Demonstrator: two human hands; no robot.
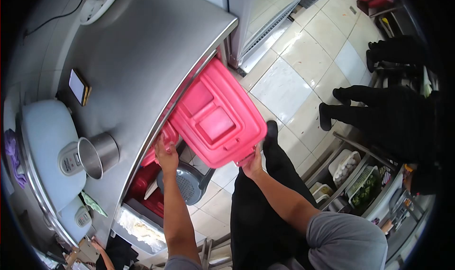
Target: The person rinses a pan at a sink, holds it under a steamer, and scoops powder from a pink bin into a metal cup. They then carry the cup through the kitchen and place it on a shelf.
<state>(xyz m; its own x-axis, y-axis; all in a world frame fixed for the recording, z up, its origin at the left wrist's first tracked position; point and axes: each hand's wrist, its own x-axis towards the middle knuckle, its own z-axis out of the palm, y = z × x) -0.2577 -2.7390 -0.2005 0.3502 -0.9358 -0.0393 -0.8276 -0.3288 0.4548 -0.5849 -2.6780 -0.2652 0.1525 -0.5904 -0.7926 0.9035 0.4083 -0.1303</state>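
A large pink plastic storage-box lid (215, 132) with recessed panels lies tilted in front of the steel counter's edge. My right hand (251, 164) is closed on its near corner, by the latch; part of the grip is hidden under the rim. My left hand (167, 152) is closed at a pink plastic container (169, 133) just beneath the counter edge, its fingertips partly hidden. Below my left hand is a grey perforated basket (184, 183). Red containers (147, 180) sit on the shelf under the counter.
On the steel counter (142, 47) are a phone (78, 87), a metal pot (105, 152) and a scale (71, 158). A grey tub (142, 229) with pale contents stands lower left. A rack with vegetable baskets (362, 187) is at right. Other people (374, 104) stand along the right side.
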